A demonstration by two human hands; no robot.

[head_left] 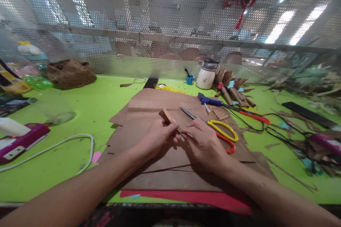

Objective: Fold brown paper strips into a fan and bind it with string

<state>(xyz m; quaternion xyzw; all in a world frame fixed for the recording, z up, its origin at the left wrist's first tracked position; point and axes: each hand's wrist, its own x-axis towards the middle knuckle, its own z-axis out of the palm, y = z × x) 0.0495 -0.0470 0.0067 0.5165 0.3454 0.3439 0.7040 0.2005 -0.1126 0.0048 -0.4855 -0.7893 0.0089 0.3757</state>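
Over the brown paper sheets (149, 170), my left hand (158, 134) pinches a small pleated piece of brown paper (166, 116), its fanned end pointing up and to the left. The fingertips of my right hand (205, 142) are closed together at the lower end of the same piece. Just behind the right hand lie scissors (222, 130) with one yellow and one orange handle, blades pointing up and left. Beyond them rests a blue hot glue gun (210, 100). Short rolled brown paper pieces (220, 115) lie near its nozzle.
Finished-looking brown paper tubes with fanned tops (234, 92) lie by a white jar (206, 74). On the left are a purple power strip (21, 142), a white cable (92, 149) and a brown cloth bag (70, 72). Red paper (186, 198) borders the front edge. Black cords (282, 136) run right.
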